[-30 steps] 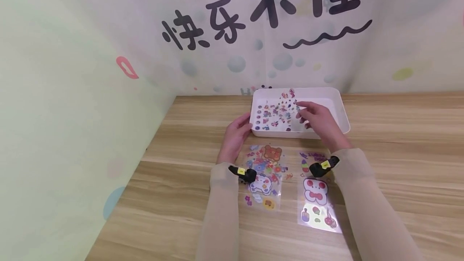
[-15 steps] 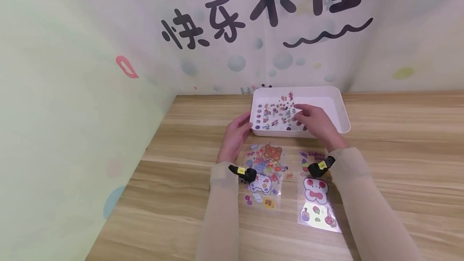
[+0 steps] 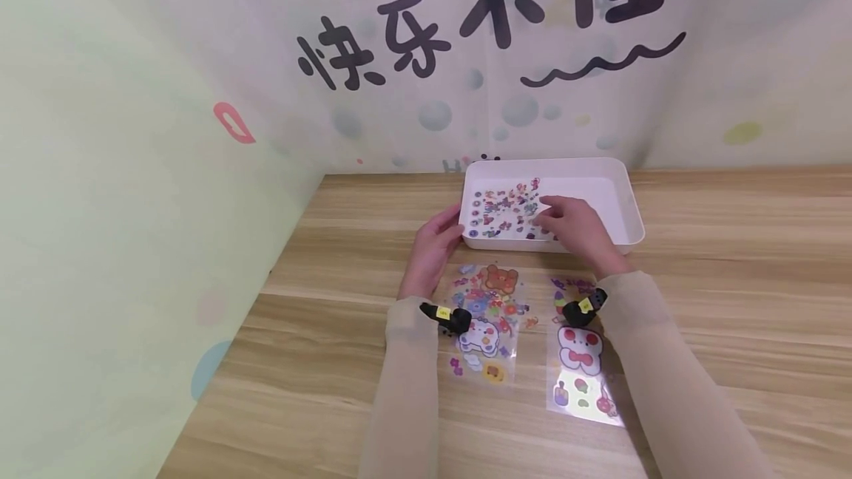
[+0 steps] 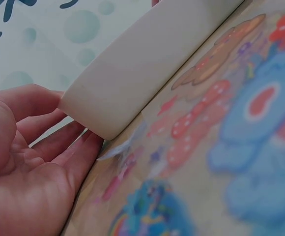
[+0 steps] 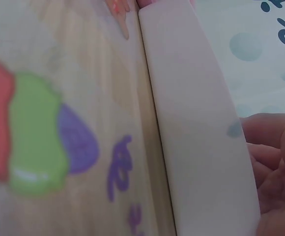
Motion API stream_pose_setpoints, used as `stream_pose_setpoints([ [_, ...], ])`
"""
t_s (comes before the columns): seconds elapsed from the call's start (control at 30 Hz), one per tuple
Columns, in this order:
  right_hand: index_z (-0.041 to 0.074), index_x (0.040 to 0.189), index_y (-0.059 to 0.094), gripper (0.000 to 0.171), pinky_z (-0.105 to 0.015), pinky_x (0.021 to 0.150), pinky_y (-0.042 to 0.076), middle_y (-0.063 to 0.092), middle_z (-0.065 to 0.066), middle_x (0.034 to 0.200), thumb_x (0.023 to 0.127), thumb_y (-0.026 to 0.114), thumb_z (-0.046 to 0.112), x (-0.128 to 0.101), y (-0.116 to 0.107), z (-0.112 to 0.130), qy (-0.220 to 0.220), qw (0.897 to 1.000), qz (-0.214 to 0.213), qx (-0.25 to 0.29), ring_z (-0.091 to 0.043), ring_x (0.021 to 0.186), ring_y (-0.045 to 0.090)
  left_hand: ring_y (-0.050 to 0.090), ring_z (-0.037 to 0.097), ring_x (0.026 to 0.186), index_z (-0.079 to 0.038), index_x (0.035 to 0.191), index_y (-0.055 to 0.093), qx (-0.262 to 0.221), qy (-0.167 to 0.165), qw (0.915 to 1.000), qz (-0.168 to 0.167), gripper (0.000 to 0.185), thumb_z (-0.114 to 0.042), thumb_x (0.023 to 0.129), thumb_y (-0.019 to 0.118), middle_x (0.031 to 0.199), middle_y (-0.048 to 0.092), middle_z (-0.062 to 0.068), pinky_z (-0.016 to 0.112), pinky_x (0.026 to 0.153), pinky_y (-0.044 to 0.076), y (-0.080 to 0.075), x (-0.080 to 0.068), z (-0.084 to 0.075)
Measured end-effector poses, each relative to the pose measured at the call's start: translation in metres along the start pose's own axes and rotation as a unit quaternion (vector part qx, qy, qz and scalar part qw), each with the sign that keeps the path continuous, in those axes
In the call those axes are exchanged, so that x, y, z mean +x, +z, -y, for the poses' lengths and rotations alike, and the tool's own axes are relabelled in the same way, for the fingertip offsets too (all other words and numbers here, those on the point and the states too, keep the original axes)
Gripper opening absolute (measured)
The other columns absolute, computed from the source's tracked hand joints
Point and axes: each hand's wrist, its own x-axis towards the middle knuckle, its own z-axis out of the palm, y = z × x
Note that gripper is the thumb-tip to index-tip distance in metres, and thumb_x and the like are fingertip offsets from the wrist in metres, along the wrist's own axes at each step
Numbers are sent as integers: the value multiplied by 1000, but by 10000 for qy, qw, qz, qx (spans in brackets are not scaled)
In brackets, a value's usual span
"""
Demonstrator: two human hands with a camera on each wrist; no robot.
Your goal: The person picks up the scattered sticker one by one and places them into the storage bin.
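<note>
A white tray [image 3: 629, 224] stands at the back of the wooden table. Inside it lies a small sticker sheet [image 3: 502, 214] covered with tiny coloured stickers. My right hand [image 3: 542, 214] reaches into the tray and pinches the sheet's right edge; in the right wrist view its curled fingers [image 5: 272, 162] show behind the tray wall [image 5: 201, 123]. My left hand [image 3: 447, 231] rests against the tray's near left corner, and its fingers [image 4: 59, 132] lie relaxed beside that corner [image 4: 132, 83].
Two larger sticker sheets lie on the table in front of the tray: a bear sheet [image 3: 486, 320] under my left wrist and a rabbit sheet [image 3: 582, 361] under my right. Printed walls close off the left and back.
My right hand has lowered the small sticker sheet from a raised tilt until it lies nearly flat in the tray, and has drawn slightly nearer. The left hand has not moved.
</note>
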Motion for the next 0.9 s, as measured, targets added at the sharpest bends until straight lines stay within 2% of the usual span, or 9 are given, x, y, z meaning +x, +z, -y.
stream_pose_setpoints([
  [0.2, 7, 135, 37, 51, -38, 76, 48, 57, -12, 107, 90, 53, 25, 1, 1, 0, 4, 9999, -26, -102, -25, 89, 53, 41, 15, 121, -10, 131, 45, 55, -20, 10000, 9, 43, -4, 88, 50, 134, 43, 4, 23, 95, 38, 0, 0, 0],
  [0.5, 6, 137, 33, 54, -39, 77, 47, 55, -15, 111, 90, 52, 24, -1, 2, 3, -98, 9974, -62, -717, -27, 90, 50, 42, 14, 120, -10, 131, 45, 93, -8, 10000, 10, 44, -5, 88, 52, 132, 45, 2, 23, 96, 38, 1, 1, -1],
  [0.9, 3, 134, 38, 51, -41, 76, 46, 56, -17, 113, 90, 52, 23, -2, 3, 4, -262, 9952, -76, -936, -28, 93, 53, 41, 14, 121, -12, 131, 45, 173, -50, 9998, 36, 43, -7, 88, 52, 134, 43, 3, 22, 95, 38, 1, -2, -2],
])
